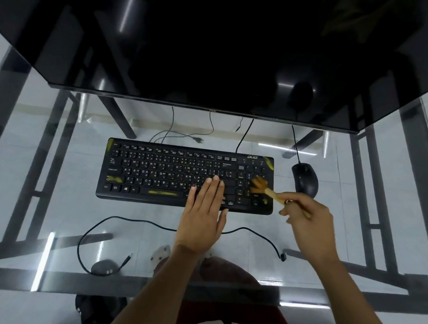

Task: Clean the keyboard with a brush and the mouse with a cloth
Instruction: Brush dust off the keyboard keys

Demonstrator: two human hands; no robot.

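A black keyboard with yellow smears lies on the glass desk. My left hand rests flat on its lower right keys, fingers together and holding nothing. My right hand grips a small brush by its pale handle. The brush's blurred tan bristles touch the number pad at the keyboard's right end. A black wired mouse sits just right of the keyboard, apart from both hands. No cloth is in view.
A large dark monitor overhangs the far side of the glass desk. A loose black cable loops across the desk in front of the keyboard. A dark frame and floor show through the glass.
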